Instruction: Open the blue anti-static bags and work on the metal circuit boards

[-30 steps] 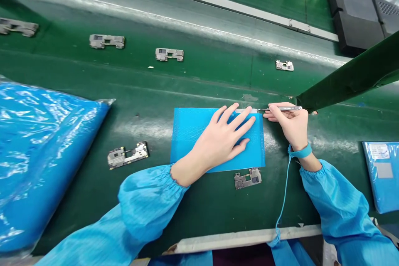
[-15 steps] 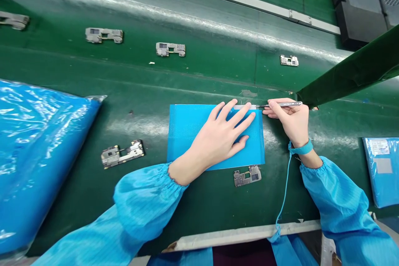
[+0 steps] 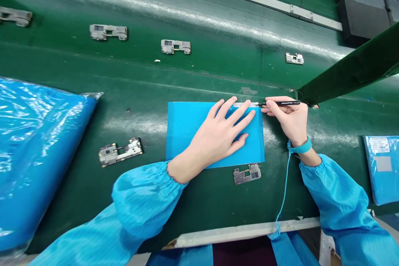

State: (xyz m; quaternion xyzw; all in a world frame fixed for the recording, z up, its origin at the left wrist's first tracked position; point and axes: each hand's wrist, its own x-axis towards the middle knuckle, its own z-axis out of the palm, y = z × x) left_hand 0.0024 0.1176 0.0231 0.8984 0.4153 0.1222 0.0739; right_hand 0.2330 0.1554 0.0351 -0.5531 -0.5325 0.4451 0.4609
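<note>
My left hand [image 3: 220, 133] lies flat with fingers spread on a blue dotted sheet [image 3: 183, 133]. A narrow whitish strip [image 3: 252, 104] lies along the sheet's far edge, partly under my fingertips. In my right hand [image 3: 289, 118] I pinch black tweezers [image 3: 288, 103] with pale lettering, their tips pointing left at the strip's right end. Whether the tips grip the strip is too small to tell. Against the sheet's near edge rests a circuit board [image 3: 247, 173], and another circuit board [image 3: 121, 152] lies left of the sheet.
Several boards, including one circuit board [image 3: 176, 46], sit on the green strip behind. A large plastic-wrapped blue pack [image 3: 40, 149] fills the left side; a smaller blue pack [image 3: 385, 178] lies right. A green post [image 3: 352, 68] slants in at right. A blue wrist cord [image 3: 285, 191] hangs down.
The boards on the green strip behind have shifted slightly right. The tweezers have rolled a little, so their lettering faces up more. Both hands stay in nearly the same place.
</note>
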